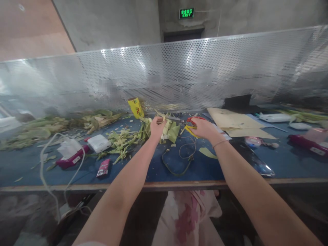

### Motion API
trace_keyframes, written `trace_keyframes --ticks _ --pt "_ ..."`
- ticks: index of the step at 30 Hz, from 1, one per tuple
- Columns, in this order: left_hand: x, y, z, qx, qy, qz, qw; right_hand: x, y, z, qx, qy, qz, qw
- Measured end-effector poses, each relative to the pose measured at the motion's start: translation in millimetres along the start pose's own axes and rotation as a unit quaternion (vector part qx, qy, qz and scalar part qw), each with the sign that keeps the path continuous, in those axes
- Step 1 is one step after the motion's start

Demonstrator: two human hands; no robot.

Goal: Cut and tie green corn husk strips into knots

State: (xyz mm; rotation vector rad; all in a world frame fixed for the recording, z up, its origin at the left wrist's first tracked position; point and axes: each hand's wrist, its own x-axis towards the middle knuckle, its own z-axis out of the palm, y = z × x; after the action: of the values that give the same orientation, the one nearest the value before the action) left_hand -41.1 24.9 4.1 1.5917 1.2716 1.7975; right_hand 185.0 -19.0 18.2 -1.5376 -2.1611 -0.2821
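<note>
Left hand (156, 127) is pinching a thin, pale plant piece (164, 119); right hand (202, 127) is gripping metal-bladed scissors (182, 121), red-and-yellow handled, above blue tabletop (205, 171).

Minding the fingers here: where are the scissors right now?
In the head view, just right of centre: the scissors are in the right hand, blades pointing toward the left hand.
</note>
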Motion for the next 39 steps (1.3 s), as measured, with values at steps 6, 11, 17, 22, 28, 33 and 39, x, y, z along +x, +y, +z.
trace_keyframes --ticks 6,11,17,22,28,33,39 --pt "0 1 0.4 -0.005 -0.001 0.005 1.000 0 3 2 0.009 -0.003 -0.005 1.000" --pt "2 -4 0.3 0.011 -0.002 0.010 1.000 1 2 2 0.011 -0.011 -0.005 1.000" --pt "0 2 -0.7 0.022 -0.002 0.025 0.999 1 1 2 0.011 -0.018 -0.001 1.000" --pt "-5 11 -3.5 0.054 -0.007 0.044 0.998 2 2 4 0.025 -0.015 -0.010 1.000" --pt "-3 5 -4.2 0.087 0.012 0.061 0.994 2 1 2 0.034 -0.019 -0.022 0.999" --pt "-2 3 -3.3 0.052 0.013 0.038 0.998 2 0 -1 0.019 -0.022 -0.007 1.000" --pt "-1 3 -2.9 0.033 0.023 0.012 0.999 2 1 0 0.047 0.003 0.030 0.998"
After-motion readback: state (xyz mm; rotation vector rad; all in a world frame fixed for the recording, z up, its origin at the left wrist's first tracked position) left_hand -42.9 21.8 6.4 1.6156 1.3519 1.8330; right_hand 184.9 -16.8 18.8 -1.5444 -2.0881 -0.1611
